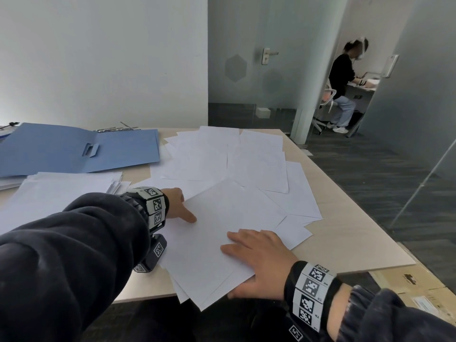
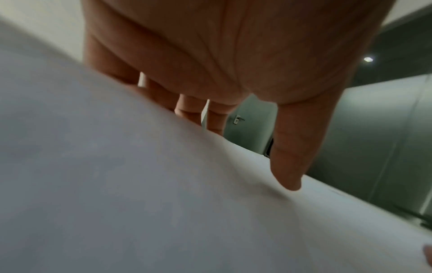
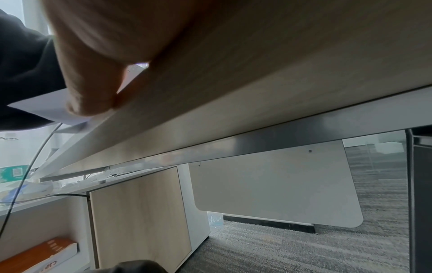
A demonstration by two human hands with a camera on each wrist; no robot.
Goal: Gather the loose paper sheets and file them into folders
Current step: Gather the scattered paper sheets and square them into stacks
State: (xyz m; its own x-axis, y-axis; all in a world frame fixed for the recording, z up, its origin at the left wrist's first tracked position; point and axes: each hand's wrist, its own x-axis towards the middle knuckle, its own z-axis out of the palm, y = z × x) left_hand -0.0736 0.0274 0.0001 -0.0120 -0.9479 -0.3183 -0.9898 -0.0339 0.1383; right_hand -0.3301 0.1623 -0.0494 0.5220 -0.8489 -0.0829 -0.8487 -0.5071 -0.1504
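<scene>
While the top white paper sheet (image 1: 217, 233) lies skewed on a loose pile of white sheets (image 1: 249, 164) at the near worktop (image 1: 350, 243) edge, both hands work it. Left hand (image 1: 179, 206) grip: thumb on top of the sheet's left edge, fingers under it, pinching. Right hand (image 1: 259, 257) grip: fingers spread flat on the sheet, thumb under the overhanging corner. Open blue card folder (image 1: 81, 149) sits far left, a neater white paper stack (image 1: 61, 191) in front of it.
</scene>
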